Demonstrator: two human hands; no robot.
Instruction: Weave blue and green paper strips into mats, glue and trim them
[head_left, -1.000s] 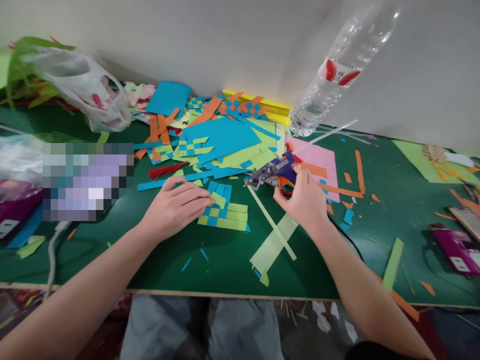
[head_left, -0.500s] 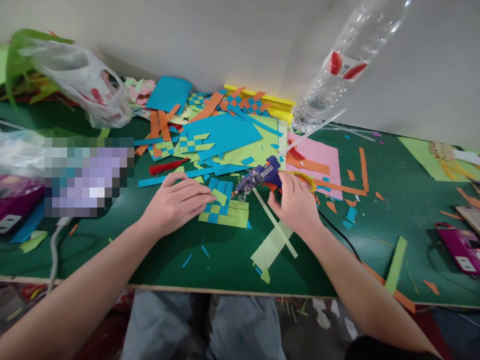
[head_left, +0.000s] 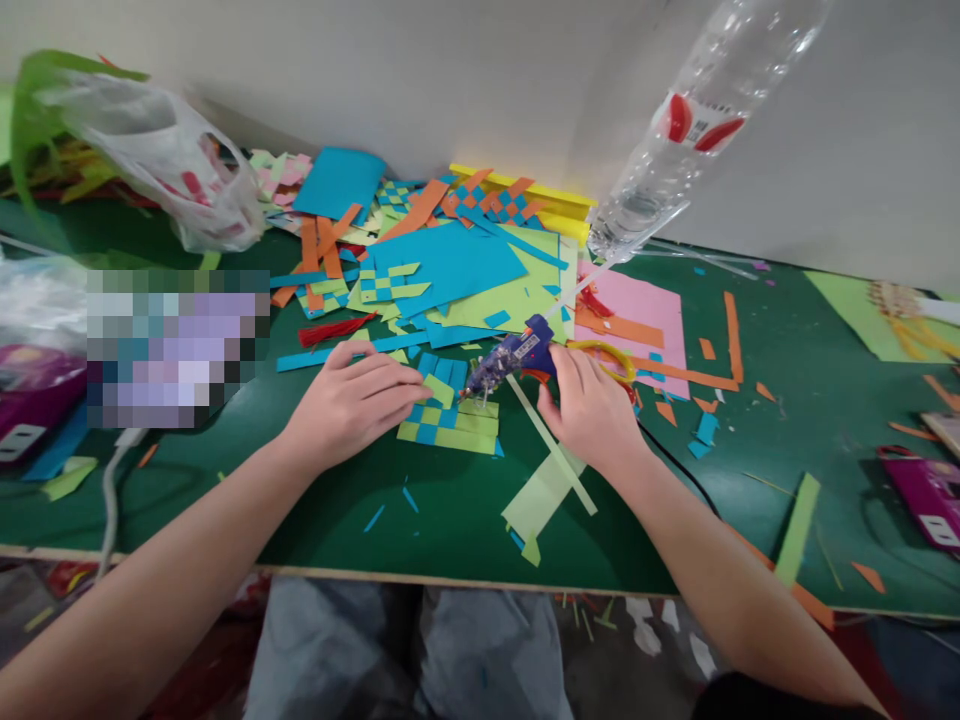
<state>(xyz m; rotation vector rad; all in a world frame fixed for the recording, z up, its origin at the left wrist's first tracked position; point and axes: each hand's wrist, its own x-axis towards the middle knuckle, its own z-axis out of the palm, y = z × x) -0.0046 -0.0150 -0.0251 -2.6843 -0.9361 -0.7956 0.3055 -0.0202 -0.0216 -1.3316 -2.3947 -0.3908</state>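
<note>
My left hand [head_left: 349, 400] lies flat, fingers stretched, pressing the left side of a small woven mat of blue and light-green paper strips [head_left: 452, 420] on the green table [head_left: 420, 520]. My right hand [head_left: 589, 405] is closed round the handle of a blue hot-glue gun [head_left: 514, 357]. The gun's nozzle points left and down, right at the mat's upper edge. A clear glue stick [head_left: 600, 268] juts from the back of the gun. A black cord [head_left: 675, 465] trails from the gun toward the table's front right.
Loose blue, orange, green and pink paper sheets and strips [head_left: 450, 265] are piled behind the mat. A light-green strip pair [head_left: 551, 475] lies by my right wrist. A clear plastic bottle [head_left: 675, 130] leans on the wall. A plastic bag [head_left: 161, 160] sits far left; yellow-handled scissors [head_left: 607, 360] lie behind my right hand.
My right hand has carried the glue gun left and down, from over the pink sheet until its nozzle reaches the woven mat. The left hand has stayed pressed on the mat.
</note>
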